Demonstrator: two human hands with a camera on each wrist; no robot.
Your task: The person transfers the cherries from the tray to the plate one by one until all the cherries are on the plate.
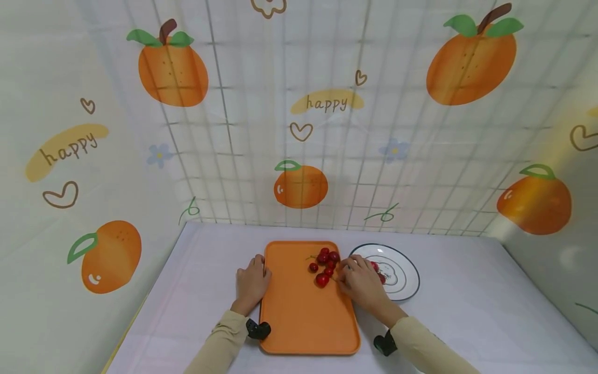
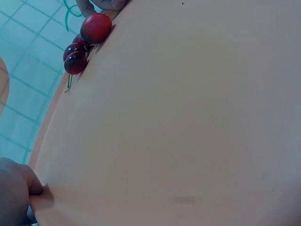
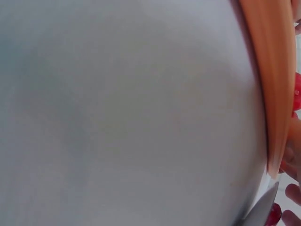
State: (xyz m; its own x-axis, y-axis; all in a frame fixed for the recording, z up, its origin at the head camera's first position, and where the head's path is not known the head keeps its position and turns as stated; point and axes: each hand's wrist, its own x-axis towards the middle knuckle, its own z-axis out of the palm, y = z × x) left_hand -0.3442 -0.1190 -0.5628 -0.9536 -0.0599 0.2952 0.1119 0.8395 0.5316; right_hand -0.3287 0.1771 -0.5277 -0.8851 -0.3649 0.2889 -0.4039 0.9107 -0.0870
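Beige sleeves flank orange tray; backdrop reads "happy".

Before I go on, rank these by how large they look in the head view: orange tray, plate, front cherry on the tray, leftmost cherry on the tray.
1. orange tray
2. plate, partly hidden
3. front cherry
4. leftmost cherry

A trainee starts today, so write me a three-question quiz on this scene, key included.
1. True or false: the left hand grips the left edge of the orange tray.
2. Where is the dark-rimmed white plate? (a) on the tray (b) to the tray's right (c) to the tray's left
3. Fill in: the tray's cherries lie nearer the person's ____.

Key: 1. true; 2. b; 3. right hand.
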